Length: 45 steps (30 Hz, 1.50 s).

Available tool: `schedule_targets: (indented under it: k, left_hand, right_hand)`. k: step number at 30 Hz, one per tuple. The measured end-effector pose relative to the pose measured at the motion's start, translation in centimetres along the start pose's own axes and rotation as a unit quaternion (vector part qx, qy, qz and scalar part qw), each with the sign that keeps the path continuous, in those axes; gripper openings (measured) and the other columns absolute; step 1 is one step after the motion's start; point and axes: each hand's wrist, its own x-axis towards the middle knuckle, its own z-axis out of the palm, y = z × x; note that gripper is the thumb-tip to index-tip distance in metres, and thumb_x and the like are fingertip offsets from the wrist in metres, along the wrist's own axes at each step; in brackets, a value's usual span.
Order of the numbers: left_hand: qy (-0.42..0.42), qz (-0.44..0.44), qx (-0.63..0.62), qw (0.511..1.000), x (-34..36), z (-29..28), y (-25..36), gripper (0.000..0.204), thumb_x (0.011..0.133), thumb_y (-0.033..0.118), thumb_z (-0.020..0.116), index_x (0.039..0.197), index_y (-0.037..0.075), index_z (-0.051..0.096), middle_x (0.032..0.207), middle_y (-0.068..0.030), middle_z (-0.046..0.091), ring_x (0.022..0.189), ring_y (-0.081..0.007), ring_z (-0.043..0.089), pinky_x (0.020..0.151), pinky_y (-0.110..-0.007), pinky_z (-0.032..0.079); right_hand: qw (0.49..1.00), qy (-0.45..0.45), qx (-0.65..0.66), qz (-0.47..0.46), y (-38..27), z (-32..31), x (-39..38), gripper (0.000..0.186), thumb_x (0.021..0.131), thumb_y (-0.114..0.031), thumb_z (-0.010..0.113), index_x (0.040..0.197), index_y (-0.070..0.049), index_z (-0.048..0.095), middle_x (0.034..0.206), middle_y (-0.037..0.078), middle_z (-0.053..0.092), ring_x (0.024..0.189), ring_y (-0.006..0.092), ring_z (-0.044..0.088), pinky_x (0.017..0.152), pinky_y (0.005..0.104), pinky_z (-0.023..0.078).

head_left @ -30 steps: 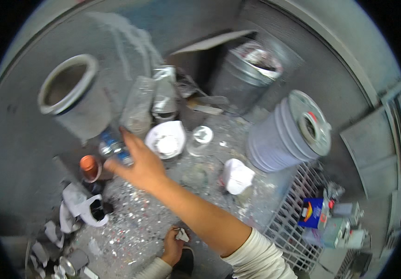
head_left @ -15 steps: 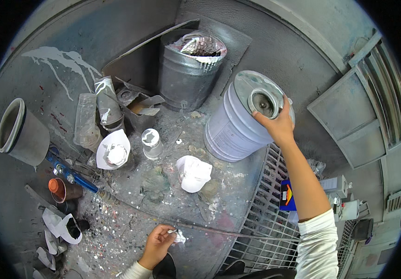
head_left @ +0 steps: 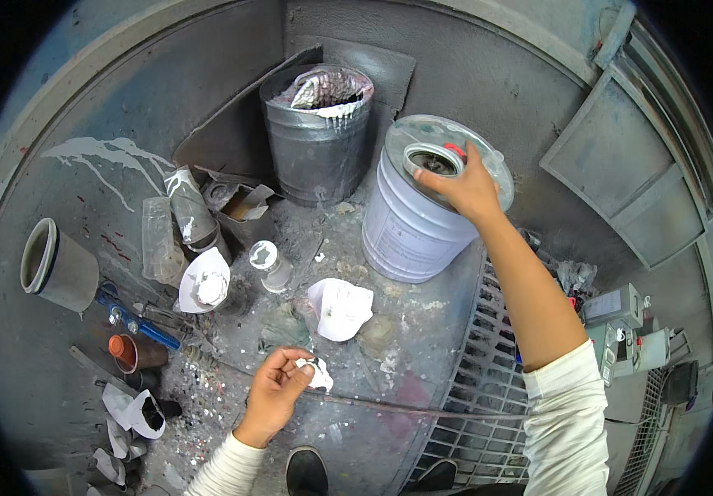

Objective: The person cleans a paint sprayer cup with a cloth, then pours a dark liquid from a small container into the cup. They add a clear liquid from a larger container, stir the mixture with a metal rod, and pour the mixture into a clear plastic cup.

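A white pail (head_left: 417,236) stands on the stained surface, with a round spout (head_left: 433,160) in its grey-green lid (head_left: 423,126). My right hand (head_left: 465,188) is closed around the near right side of this spout, its thumb along the rim. A small red piece (head_left: 455,150) shows by its fingertips. Lower down, my left hand (head_left: 275,388) pinches a crumpled white wipe (head_left: 318,374) with a dark smear on it. Just above the wipe lies a white paper strainer cone (head_left: 341,310), touching neither hand.
Behind stands a grey paint-crusted bucket (head_left: 319,153). On the left are a clear cup (head_left: 270,266), another paper cone (head_left: 205,282), an open box (head_left: 245,215), a blue-handled tool (head_left: 137,318) and a grey container (head_left: 61,269). A metal grating (head_left: 489,364) lies at the right. A rod (head_left: 373,405) crosses in front.
The view has shifted. My left hand has come up closer to the paper cone, still pinching the wipe. My right hand stays at the spout, where the red piece now shows.
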Motion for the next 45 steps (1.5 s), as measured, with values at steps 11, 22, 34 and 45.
schedule_targets:
  k: [11,22,34,45]
  left_hand:
    - [-0.016,-0.003,-0.099,0.995,-0.9,-0.6,1.9,0.024,0.1,0.011,0.067,0.119,0.001,0.059,0.108,-0.0117,0.072,0.105,-0.0188,0.068,0.089,-0.033,0.055]
    - [-0.079,0.107,-0.064,0.989,-2.9,4.1,6.5,0.026,0.096,0.016,0.072,0.107,-0.004,0.06,0.131,-0.0347,0.061,0.118,-0.0392,0.066,0.097,-0.053,0.058]
    - [-0.08,0.125,-0.085,0.985,-5.5,5.6,6.5,0.024,0.097,0.014,0.071,0.107,-0.004,0.057,0.122,-0.0373,0.064,0.109,-0.0351,0.071,0.094,-0.048,0.058]
    - [-0.029,0.13,-0.048,0.99,-6.4,5.9,6.4,0.035,0.093,0.023,0.077,0.104,-0.003,0.055,0.117,-0.0361,0.067,0.1,-0.033,0.073,0.089,-0.046,0.06]
  right_hand:
    - [0.915,-0.024,0.174,-0.363,-2.8,-5.9,-12.6,0.135,0.058,-0.03,0.1,0.162,-0.007,0.017,0.147,0.026,0.047,0.134,0.0371,0.053,0.115,0.0483,0.041]
    - [0.877,-0.132,0.221,-0.405,-2.4,-7.1,-23.5,0.152,0.058,-0.033,0.102,0.16,-0.008,-0.007,0.143,0.035,0.044,0.128,0.0429,0.055,0.101,0.0483,0.053]
    - [0.811,-0.023,0.415,-0.412,-2.6,-6.4,-24.9,0.132,0.051,-0.049,0.102,0.15,0.007,0.035,0.131,0.022,0.058,0.117,0.0343,0.061,0.098,0.0451,0.05]
    - [0.824,-0.155,0.463,-0.288,-2.6,-6.8,-26.9,0.129,0.05,-0.047,0.103,0.151,0.001,0.037,0.148,0.024,0.048,0.137,0.0383,0.049,0.113,0.0493,0.04]
